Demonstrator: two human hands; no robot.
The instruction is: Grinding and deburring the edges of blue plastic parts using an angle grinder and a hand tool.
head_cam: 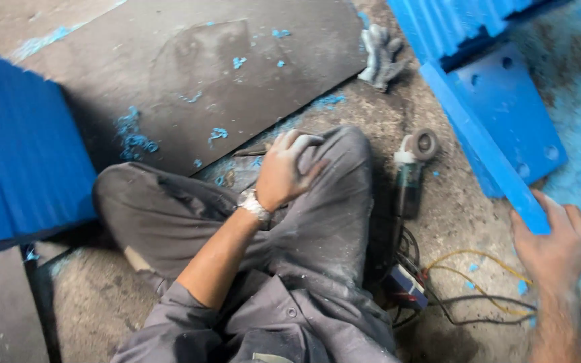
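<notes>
Sitting cross-legged on floor (452, 202). My left hand (284, 171) rests on knee (334, 168), fingers loosely curled, holding nothing. My right hand (558, 245) touches corner of blue plastic plate (499, 121), grip loose, open over edge. Grinder (411, 171) lies untouched between knee and plate. Blue shavings (132, 138) lie on dark sheet (189, 74): some cutting looks done. Glove (381, 57) lies off.

Your left hand (284, 171) rests on your raised knee (341, 161), palm down, fingers (304, 142) loosely curled, dusty. Wrist bent, forearm (220, 252) bare, running back to rolled grey sleeve (169, 302). Legs folded, seated on floor. Your right hand (559, 242) reaches out to right, palm down, fingers (566, 214) extended together, thumb (520, 225) spread, forearm (559, 323) bare.
</notes>
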